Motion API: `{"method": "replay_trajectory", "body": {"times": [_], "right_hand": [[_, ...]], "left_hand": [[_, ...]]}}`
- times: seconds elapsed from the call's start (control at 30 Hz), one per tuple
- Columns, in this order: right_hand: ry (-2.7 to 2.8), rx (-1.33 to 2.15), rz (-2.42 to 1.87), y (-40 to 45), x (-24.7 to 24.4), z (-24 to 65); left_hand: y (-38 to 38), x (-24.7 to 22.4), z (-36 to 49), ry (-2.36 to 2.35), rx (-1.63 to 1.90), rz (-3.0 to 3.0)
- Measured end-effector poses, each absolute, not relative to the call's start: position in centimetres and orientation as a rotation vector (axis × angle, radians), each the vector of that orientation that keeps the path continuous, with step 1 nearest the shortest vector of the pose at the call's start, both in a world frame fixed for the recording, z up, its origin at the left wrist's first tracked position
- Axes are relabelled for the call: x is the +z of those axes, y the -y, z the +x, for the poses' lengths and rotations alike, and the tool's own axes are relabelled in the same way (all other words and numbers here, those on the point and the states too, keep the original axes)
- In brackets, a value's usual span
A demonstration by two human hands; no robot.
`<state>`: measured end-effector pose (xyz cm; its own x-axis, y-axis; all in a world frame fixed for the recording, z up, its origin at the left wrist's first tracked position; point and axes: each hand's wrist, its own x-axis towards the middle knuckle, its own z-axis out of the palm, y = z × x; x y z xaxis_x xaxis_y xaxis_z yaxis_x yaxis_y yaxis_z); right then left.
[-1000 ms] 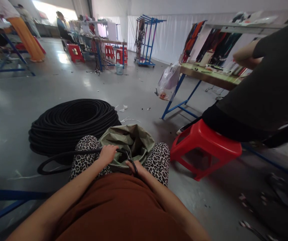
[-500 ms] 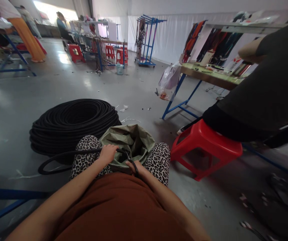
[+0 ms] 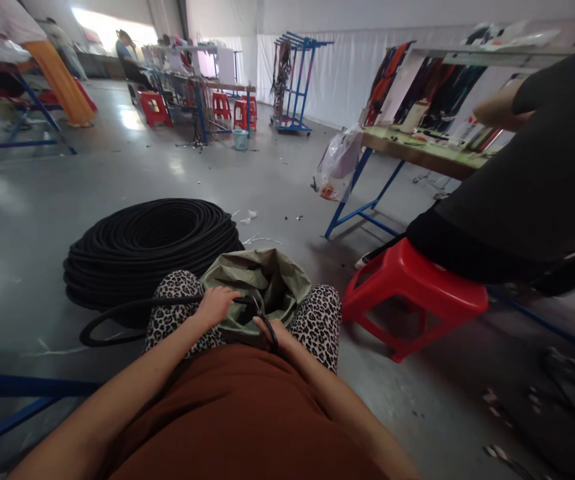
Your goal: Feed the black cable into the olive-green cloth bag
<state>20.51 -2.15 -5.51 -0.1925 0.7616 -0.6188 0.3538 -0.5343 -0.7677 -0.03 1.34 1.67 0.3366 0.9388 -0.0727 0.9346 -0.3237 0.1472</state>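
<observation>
My left hand is closed around a thick black cord, which loops out to the left over my knee. My right hand grips a pair of black-handled scissors, their metal blades close to the cord's end, just right of my left fingers. Whether the blades touch the cord I cannot tell. Beneath both hands, an olive-green fabric bag gapes between my knees. A big coil of black cord lies on the floor beyond my left knee.
At my right stands a red plastic stool with a seated person in dark clothes on it. Past it is a worktable with a plastic bag hanging from its corner. Blue metal bars run at lower left.
The scissors' blades have tilted slightly and appear more upright beside the cord. Both hands stay almost in place, and the whole view has shifted a little.
</observation>
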Motion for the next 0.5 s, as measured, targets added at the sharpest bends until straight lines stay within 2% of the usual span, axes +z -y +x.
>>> {"method": "replay_trajectory", "body": {"times": [0.5], "right_hand": [[1.454,1.692,-1.793,2.08,-5.36,20.56]], "left_hand": [[-1.29,0.85,0.44,-1.751,0.118,2.442]]}}
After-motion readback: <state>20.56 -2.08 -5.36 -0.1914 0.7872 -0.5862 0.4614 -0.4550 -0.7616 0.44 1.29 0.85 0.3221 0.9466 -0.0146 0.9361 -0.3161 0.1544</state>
